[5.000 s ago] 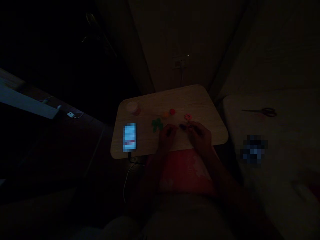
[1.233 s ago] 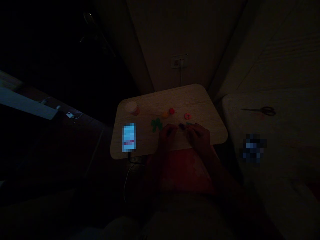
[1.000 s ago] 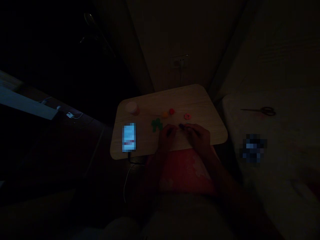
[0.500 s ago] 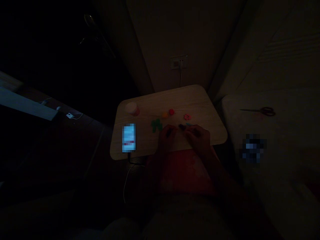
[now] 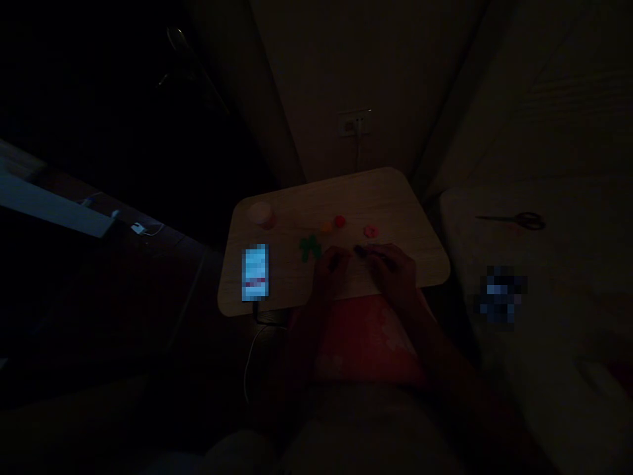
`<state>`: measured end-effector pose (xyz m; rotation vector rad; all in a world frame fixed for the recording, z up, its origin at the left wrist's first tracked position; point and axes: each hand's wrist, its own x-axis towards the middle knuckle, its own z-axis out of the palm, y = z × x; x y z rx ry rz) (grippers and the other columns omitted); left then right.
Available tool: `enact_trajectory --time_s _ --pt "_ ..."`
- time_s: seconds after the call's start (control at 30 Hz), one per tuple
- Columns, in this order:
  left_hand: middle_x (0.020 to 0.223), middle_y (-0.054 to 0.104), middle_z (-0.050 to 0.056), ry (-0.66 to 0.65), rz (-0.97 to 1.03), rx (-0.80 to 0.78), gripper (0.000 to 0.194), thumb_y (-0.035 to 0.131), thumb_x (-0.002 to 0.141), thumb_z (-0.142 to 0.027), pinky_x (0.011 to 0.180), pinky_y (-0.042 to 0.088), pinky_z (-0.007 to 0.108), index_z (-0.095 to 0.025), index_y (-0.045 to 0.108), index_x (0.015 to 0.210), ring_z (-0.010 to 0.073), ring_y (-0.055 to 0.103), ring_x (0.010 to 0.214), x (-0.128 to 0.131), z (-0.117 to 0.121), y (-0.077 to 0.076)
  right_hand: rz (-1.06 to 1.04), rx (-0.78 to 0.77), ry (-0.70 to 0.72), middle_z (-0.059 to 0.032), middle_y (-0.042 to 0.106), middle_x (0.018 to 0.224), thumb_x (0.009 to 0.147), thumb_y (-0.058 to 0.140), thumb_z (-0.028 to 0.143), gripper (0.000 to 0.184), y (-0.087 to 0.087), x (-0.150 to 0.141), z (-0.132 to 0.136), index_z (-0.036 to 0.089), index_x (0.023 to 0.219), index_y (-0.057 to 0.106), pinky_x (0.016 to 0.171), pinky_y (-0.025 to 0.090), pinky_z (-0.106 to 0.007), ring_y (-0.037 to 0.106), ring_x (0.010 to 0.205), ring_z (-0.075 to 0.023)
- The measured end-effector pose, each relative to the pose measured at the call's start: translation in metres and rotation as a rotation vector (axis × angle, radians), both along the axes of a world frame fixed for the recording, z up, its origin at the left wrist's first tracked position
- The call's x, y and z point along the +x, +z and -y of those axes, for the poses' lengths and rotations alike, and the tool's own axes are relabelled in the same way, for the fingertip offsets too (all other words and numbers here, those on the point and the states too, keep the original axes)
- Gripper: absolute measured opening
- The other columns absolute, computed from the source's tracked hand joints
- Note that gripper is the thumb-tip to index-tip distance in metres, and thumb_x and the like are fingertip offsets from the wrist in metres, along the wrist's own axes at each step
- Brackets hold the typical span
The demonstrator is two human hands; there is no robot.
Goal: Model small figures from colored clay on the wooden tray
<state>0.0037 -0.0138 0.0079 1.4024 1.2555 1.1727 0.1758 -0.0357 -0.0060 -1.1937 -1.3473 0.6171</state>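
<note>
The light is very dim and fine detail is lost. On the small wooden table point(image 5: 297, 284), my left hand point(image 5: 332, 269) is closed with curled fingers; whatever it may hold is hidden. Just to its right, my right hand point(image 5: 395, 269) is closed too, its fingertips at a small dark piece point(image 5: 360, 251). Left of my left hand lies a green, several-lobed shape point(image 5: 310, 248). Beyond the hands are an orange lump point(image 5: 326, 227), a red ball-like lump point(image 5: 339, 221) and a pink flower-shaped piece point(image 5: 370, 231).
A pale-lidded tub point(image 5: 262, 215) stands at the table's far left. A lit phone point(image 5: 255, 272) lies near the left edge with a cable below it. Scissors point(image 5: 524, 220) rest on the pale surface to the right. The wall has a socket point(image 5: 355, 123) with a plug.
Both hands stay almost in place, with only slight finger movement. A light blue piece seen earlier beside the right fingers no longer shows. The picture is a little darker.
</note>
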Motion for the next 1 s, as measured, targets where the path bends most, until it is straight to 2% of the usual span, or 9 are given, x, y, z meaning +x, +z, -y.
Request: enact_trajectory --time_s 0.2,0.37,0.47,0.57,0.73,0.87,1.0 --pt "0.076 0.064 0.0 0.004 0.004 -0.015 0.012 0.065 0.083 -0.03 0.065 0.042 0.024 -0.019 0.068 0.083 0.0132 0.054 0.069 0.0007 0.0006 0.002 0.007 -0.02 -0.022 -0.0033 0.075 0.079 0.083 0.076 0.03 0.008 0.0009 -0.0012 0.0009 0.023 0.083 0.079 0.068 0.053 -0.031 0.067 0.072 -0.0182" --pt "0.08 0.067 0.001 0.005 -0.011 0.018 0.008 0.064 0.084 -0.025 0.07 0.045 0.025 -0.018 0.068 0.083 0.0144 0.057 0.075 0.0007 0.0002 0.0018 -0.071 -0.067 -0.082 -0.0009 0.07 0.069 0.071 0.085 0.037 0.023 0.0005 -0.0043 0.0012 0.021 0.069 0.068 0.056 0.047 -0.026 0.059 0.059 -0.0144" --pt "0.081 0.067 0.001 0.004 -0.011 0.017 0.007 0.064 0.084 -0.024 0.071 0.045 0.026 -0.019 0.069 0.083 0.0146 0.058 0.075 0.0002 -0.0002 0.0017 -0.089 -0.091 -0.087 0.0005 0.068 0.063 0.073 0.083 0.038 0.027 -0.0011 -0.004 0.0014 0.02 0.063 0.064 0.053 0.045 -0.025 0.057 0.056 -0.0137" --pt "0.078 0.065 0.001 -0.001 -0.02 0.013 0.008 0.064 0.084 -0.025 0.068 0.043 0.026 -0.019 0.069 0.083 0.0145 0.056 0.073 -0.0004 0.0001 0.0017 -0.055 -0.107 -0.07 -0.0009 0.071 0.066 0.083 0.074 0.036 0.02 -0.0016 -0.0021 0.002 0.02 0.071 0.074 0.059 0.048 -0.028 0.062 0.06 -0.0159" --pt "0.075 0.064 0.0 -0.014 -0.014 0.025 0.009 0.062 0.085 -0.026 0.065 0.042 0.026 -0.019 0.068 0.083 0.0141 0.054 0.069 -0.0004 0.0002 0.0004 -0.03 -0.068 -0.018 -0.0041 0.077 0.084 0.095 0.06 0.033 0.023 0.0007 -0.0001 0.0023 0.023 0.096 0.081 0.074 0.055 -0.033 0.07 0.076 -0.019" --pt "0.079 0.066 0.002 -0.008 -0.012 0.043 0.009 0.063 0.084 -0.027 0.071 0.045 0.027 -0.019 0.068 0.082 0.0152 0.057 0.075 0.0003 -0.0006 0.0 -0.046 -0.018 0.015 -0.0057 0.077 0.1 0.093 0.063 0.03 0.021 0.0 -0.0005 0.0004 0.026 0.107 0.079 0.081 0.057 -0.034 0.071 0.089 -0.0197" --pt "0.079 0.066 0.001 -0.005 -0.021 0.019 0.01 0.063 0.084 -0.028 0.068 0.044 0.026 -0.019 0.068 0.083 0.0143 0.056 0.073 0.0 -0.0004 0.0008 -0.088 -0.056 -0.002 -0.0056 0.078 0.098 0.088 0.071 0.03 0.02 -0.0041 -0.0017 -0.0001 0.025 0.105 0.079 0.076 0.058 -0.033 0.072 0.084 -0.0196"
